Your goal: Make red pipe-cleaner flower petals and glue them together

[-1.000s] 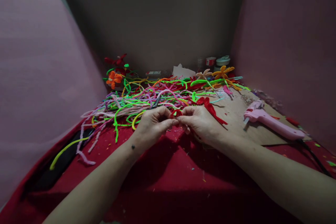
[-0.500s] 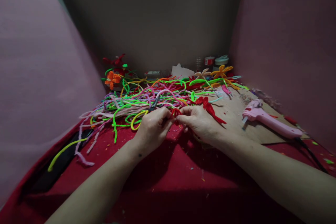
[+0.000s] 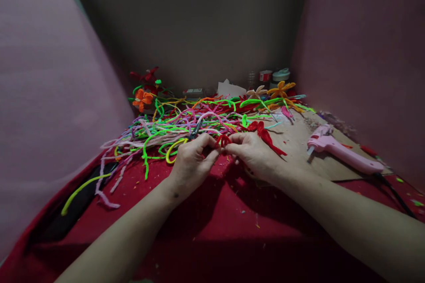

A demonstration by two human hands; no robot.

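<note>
Between my two hands is a small looped piece of red pipe cleaner (image 3: 223,141). My left hand (image 3: 193,158) pinches its left side, the thumb and forefinger closed on it. From the other side my right hand (image 3: 251,150) grips it with thumb and fingertips. Just beyond my right hand lies another bent red pipe cleaner piece (image 3: 265,135), on the cardboard. Scissors with yellow handles (image 3: 171,152) lie beside my left hand, their dark blades partly over the heap of coloured pipe cleaners (image 3: 175,128).
A pink glue gun (image 3: 341,150) with a black cord rests on the cardboard (image 3: 299,141) at right. A black phone-like object (image 3: 73,208) lies at left on the red cloth (image 3: 232,212). Orange (image 3: 143,99) and yellow-orange (image 3: 280,89) pipe cleaner flowers stand at the back.
My left fingers have shifted slightly on the red piece, the thumb lying more extended along it. The red loops show a little wider between my hands. Other things stay in place.
</note>
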